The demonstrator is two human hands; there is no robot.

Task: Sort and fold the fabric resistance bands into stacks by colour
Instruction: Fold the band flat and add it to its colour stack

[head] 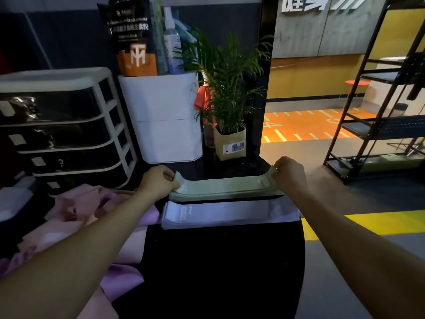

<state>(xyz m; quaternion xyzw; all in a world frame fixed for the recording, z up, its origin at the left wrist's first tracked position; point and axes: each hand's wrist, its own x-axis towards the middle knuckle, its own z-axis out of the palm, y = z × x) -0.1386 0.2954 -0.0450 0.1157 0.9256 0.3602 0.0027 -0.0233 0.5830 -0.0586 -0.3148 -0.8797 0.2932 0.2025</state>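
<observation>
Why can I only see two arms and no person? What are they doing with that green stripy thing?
The camera is worn on the person's head and looks down, so you see only their arms. The left hand and the right hand each pinch one end of a green band, a stretchy cloth loop for exercise. It is on top of a green stack on a black counter. Nearer to us lies a purple stack. On the left is a messy heap of pink and purple bands, not yet folded. Behind are a set of drawers and a potted plant.
</observation>
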